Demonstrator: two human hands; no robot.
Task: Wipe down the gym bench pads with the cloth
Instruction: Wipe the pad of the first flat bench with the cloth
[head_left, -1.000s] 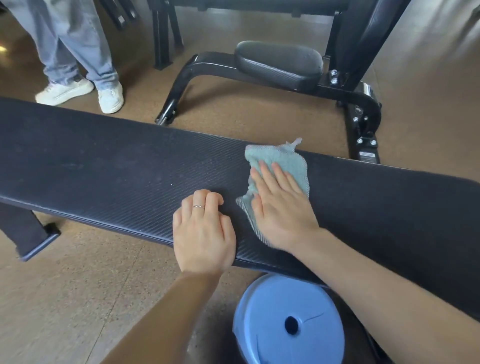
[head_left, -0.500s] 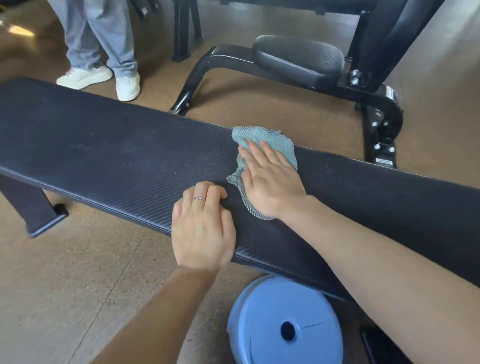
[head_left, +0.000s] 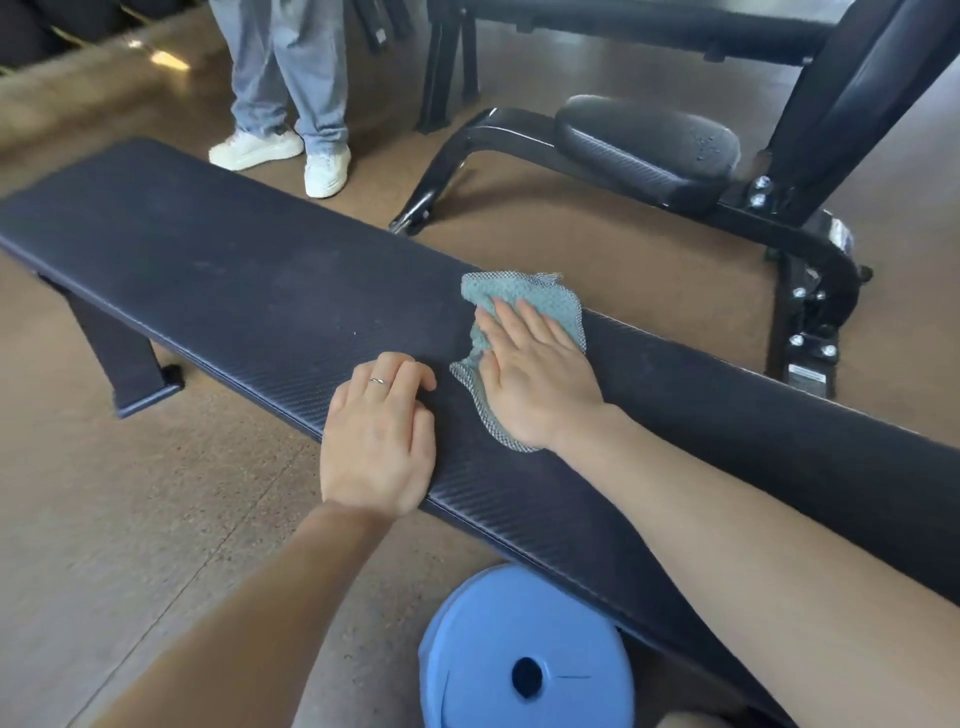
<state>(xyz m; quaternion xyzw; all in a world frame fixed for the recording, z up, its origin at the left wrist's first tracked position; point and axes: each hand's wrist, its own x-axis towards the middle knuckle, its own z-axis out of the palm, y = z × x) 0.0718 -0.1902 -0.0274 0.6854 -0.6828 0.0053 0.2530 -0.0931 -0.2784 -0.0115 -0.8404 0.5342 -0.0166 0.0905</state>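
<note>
The cloth (head_left: 524, 306) lies bunched at the centre of the frame, on the far half of the long bench pad (head_left: 218, 270), its upper edge at the pad's far rim. Compared with a second ago it sits further across the pad, away from the near edge, and more of the pad's left end is in view — the wipe looks to be moving leftward along the worktop, with that whole left stretch probably still to do.

The right hand (head_left: 530, 379) presses flat on the cloth, fingers straight and spread, covering its lower half. The left hand (head_left: 379, 441) rests on the pad's near edge just left of the cloth, fingers curled under and holding nothing — apparently bracing.

A blue weight plate (head_left: 524, 660) lies on the floor below; another bench's seat pad (head_left: 649, 145) stands upper right.
</note>
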